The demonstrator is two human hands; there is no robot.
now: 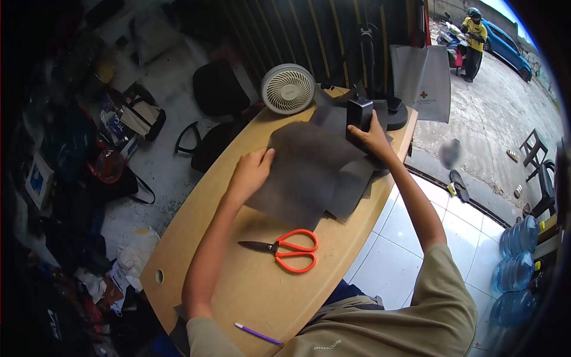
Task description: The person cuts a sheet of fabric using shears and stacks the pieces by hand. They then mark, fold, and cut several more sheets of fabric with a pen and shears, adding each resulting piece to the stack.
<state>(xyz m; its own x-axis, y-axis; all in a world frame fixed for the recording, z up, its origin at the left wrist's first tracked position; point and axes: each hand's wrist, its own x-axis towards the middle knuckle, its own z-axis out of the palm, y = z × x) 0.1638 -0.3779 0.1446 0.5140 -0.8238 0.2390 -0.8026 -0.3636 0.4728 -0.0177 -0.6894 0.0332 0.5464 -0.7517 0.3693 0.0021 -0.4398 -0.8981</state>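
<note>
My left hand (253,171) is closed at the left edge of a dark grey sheet (306,172), thumb on top. In my right hand (373,140) is a black box-shaped object (359,113), upright near the sheet's far right corner, with fingers wrapped round its lower part. More dark sheets (351,190) lie overlapped beneath and to the right. Nearer to me on the table (238,285) rest scissors (291,250) with orange handles, blades spread slightly and pointing left. A purple pen (259,334) lies by the table's near edge.
A round white fan (288,89) stands at the table's far left corner, and a black stand (397,116) at the far right. Black chairs (219,89) are left of the table. Water bottles (516,268) line the right side. Outside, a person (473,41) stands beside a motorbike.
</note>
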